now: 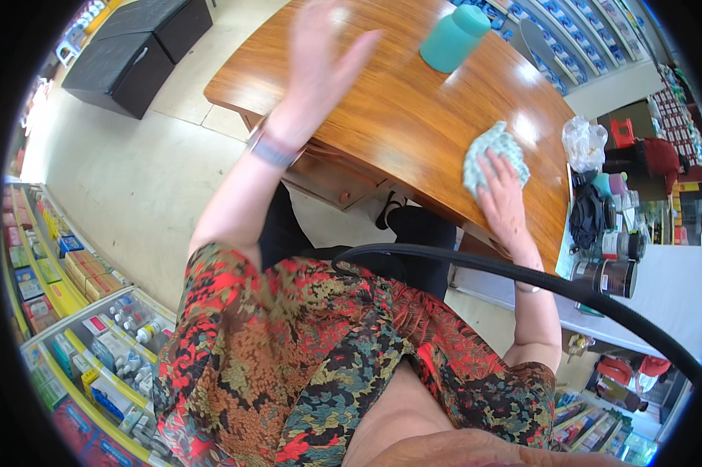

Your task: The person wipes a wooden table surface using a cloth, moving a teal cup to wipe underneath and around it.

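While the glossy bench (390, 101) is stretching beneath the right grip (503, 198), a teal bottle (452, 40) is standing ahead and left of it, where a wide sweep could be toppling it. Farther left, the left grip (318, 74) is hanging, thumb spread from blurred fingers. Beneath the right grip, a pale green cloth (496, 138) is lying under flat, unpinching fingers; uneven pressure could be letting it bunch or slip.
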The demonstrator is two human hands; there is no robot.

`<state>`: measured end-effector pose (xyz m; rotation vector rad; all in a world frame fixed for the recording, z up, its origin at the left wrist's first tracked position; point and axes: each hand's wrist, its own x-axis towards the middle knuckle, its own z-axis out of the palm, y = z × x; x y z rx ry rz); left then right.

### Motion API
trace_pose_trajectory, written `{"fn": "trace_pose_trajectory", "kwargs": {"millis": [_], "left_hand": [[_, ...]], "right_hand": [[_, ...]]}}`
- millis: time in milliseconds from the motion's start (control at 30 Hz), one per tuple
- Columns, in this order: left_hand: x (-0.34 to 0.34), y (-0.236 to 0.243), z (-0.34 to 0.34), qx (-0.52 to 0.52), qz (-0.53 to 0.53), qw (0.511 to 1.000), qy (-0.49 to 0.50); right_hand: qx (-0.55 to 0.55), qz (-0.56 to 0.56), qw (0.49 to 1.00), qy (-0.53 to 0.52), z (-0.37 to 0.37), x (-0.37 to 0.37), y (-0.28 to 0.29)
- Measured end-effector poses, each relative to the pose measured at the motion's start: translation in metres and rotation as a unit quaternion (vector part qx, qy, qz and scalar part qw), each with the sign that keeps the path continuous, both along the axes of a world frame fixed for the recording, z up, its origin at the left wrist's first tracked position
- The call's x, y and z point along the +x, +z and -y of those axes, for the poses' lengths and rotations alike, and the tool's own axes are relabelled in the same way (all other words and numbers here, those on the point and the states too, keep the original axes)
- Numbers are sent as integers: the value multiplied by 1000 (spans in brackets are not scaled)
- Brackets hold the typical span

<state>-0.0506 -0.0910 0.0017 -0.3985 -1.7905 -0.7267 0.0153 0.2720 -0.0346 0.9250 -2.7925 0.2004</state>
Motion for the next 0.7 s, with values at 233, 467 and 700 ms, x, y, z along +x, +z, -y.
{"fn": "trace_pose_trajectory", "kwargs": {"millis": [233, 467, 700], "left_hand": [[167, -166, 95, 139, 316, 920, 186], [188, -281, 89, -14, 639, 716, 281], [168, -254, 92, 22, 686, 659, 307]], "right_hand": [[-8, 62, 980, 186, 99, -17, 18], [-40, -58, 986, 150, 195, -163, -18], [4, 10, 985, -171, 225, -328, -34]]}}
